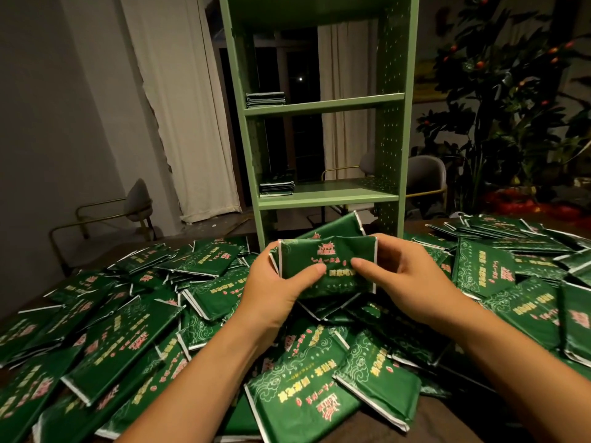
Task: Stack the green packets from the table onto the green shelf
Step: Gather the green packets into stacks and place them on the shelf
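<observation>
A small bundle of green packets (pixel 326 257) with gold and pink print is lifted above the pile. My left hand (pixel 275 289) grips its left side, thumb on top. My right hand (pixel 406 276) grips the right side, thumb across the front. Several loose green packets (pixel 128 330) cover the dark table all around. The green shelf (pixel 319 105) stands at the table's far edge, right behind the bundle. A short stack of packets (pixel 265 100) lies at the left of its middle board, another stack (pixel 276 188) at the left of the lower board.
A grey chair (pixel 137 203) with a brass frame stands at the left behind the table, another chair (pixel 427 177) behind the shelf. White curtains (pixel 192 107) hang at the back. A plant with red fruit (pixel 511 91) fills the right background.
</observation>
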Demonstrator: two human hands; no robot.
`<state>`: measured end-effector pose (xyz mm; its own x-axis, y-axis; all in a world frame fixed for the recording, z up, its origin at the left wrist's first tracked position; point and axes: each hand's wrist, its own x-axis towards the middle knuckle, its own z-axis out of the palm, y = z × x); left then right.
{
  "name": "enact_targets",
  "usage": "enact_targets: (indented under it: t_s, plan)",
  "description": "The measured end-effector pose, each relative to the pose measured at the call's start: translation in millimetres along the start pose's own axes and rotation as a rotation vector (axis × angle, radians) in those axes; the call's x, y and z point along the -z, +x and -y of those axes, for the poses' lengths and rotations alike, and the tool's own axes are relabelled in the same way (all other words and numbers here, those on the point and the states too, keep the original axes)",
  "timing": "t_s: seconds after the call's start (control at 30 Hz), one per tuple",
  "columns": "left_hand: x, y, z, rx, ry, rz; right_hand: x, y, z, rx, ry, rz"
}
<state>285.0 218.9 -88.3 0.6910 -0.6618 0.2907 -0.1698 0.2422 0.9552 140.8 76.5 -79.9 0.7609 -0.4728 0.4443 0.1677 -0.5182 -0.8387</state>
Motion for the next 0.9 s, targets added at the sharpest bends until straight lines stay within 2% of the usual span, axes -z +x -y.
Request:
enact_targets:
  t_s: [0.1, 0.17, 0.23, 0.3, 0.37, 0.47, 0.6, 0.7, 0.8, 0.9]
  plan:
    - [-5, -5, -3, 0.103, -0.138, 0.098, -6, 2, -2, 0.054, 0.018, -0.106]
    - [-10, -7, -7, 0.099, -0.14, 0.109, -8, 4, -4, 0.054, 0.003, -0.188]
    - [-9, -5, -10, 0.034, -0.113, -0.001, -7, 4, -7, 0.029, -0.082, -0.268]
    - [-3, 0, -11, -0.068, 0.01, -0.16, -3, 2, -8, 0.046, -0.33, -0.307]
    - [4, 4, -10, -0.119, 0.106, -0.286, -4, -1, -9, 0.103, -0.632, -0.24]
    - [8, 6, -9, -0.053, 0.103, -0.394, -13, -6, -3, 0.094, -0.776, -0.075]
    - [8, 6, -9, 0.034, 0.173, -0.408, -23, 0, 6, 0.105, -0.891, 0.055]
    - [9, 6, -8, 0.058, 0.144, -0.386, -26, 15, 10, 0.115, -1.062, 0.227]
    - [8, 7, -7, 0.097, 0.106, -0.374, -32, 24, 5, 0.051, -1.089, 0.336]
    - [9, 9, -6, 0.119, 0.099, -0.355, -42, 24, -7, -0.046, -0.971, 0.311]
